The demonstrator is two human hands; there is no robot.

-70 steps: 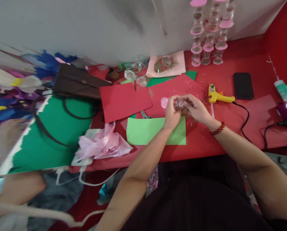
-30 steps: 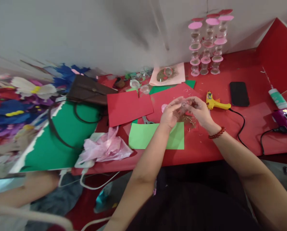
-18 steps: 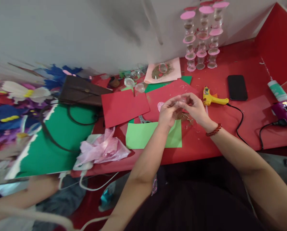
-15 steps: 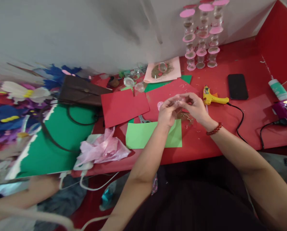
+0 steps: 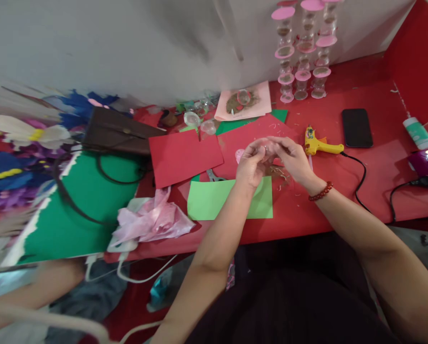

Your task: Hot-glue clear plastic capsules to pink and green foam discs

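Observation:
Over the red table, my left hand (image 5: 250, 165) and my right hand (image 5: 295, 160) meet around a small clear, pinkish plastic piece (image 5: 267, 145). Fingers of both hands are closed on it, and they cover part of its shape. Just left of my left fingers lies a small pink round piece (image 5: 239, 155). To the right of my right hand rests a yellow hot glue gun (image 5: 323, 145) on its side. Light green paper (image 5: 214, 200) lies partly beneath my left wrist, with grey-handled scissors (image 5: 214, 176) poking out from under red paper (image 5: 185, 157).
Stacked clear hourglass-like columns with pink discs (image 5: 302, 74) stand at the back wall. A black phone (image 5: 357, 128) and a white-green bottle (image 5: 420, 133) lie at right. Pink paper holding sand (image 5: 260, 102) and clear cups (image 5: 192, 119) sit behind. Another person's arm (image 5: 38, 291) shows lower left.
My fingers have shifted slightly on the clear plastic piece, and the right fingers have straightened a little. The camera view has moved a bit; the things on the table stay put.

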